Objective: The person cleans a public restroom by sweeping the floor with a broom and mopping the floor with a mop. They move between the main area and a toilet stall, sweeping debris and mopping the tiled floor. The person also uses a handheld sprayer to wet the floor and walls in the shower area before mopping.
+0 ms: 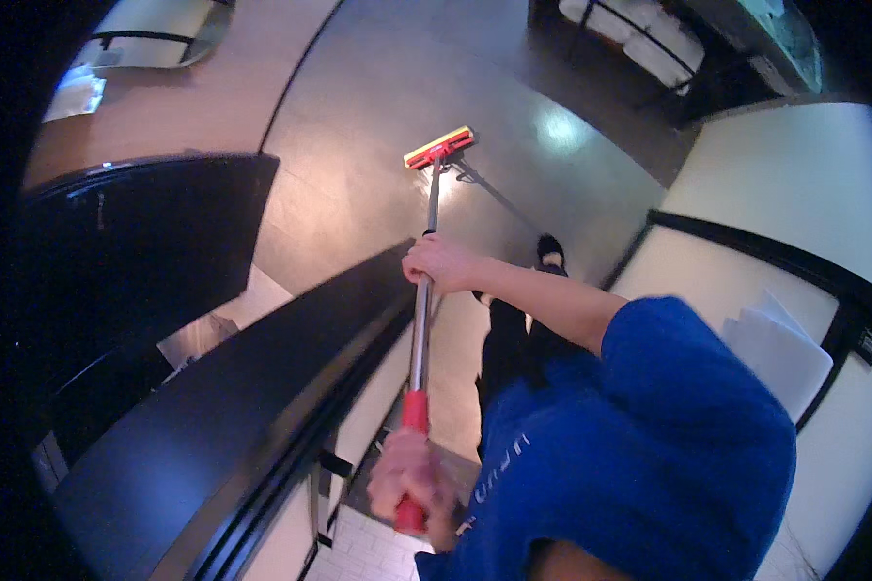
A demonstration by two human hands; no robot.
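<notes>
A sponge mop rests its red head with yellow edging (pixel 440 148) on the grey floor (pixel 358 107), ahead of my feet. Its metal handle (pixel 420 339) runs back toward me and ends in a red grip (pixel 415 412). My left hand (pixel 412 474), slightly blurred, is closed around that red grip near the bottom of the view. Farther up the pole, my right hand (pixel 441 263) wraps round the metal part, its arm reaching across from a blue sleeve. The handle slants only a little from upright in the picture.
A long dark counter (pixel 252 407) runs close along my left, with a black panel (pixel 155 232) beyond it. White cabinets (pixel 736 276) with black trim stand on my right, with white sheets (pixel 775 353) beside them. Dark-framed furniture (pixel 639 48) is at the far right.
</notes>
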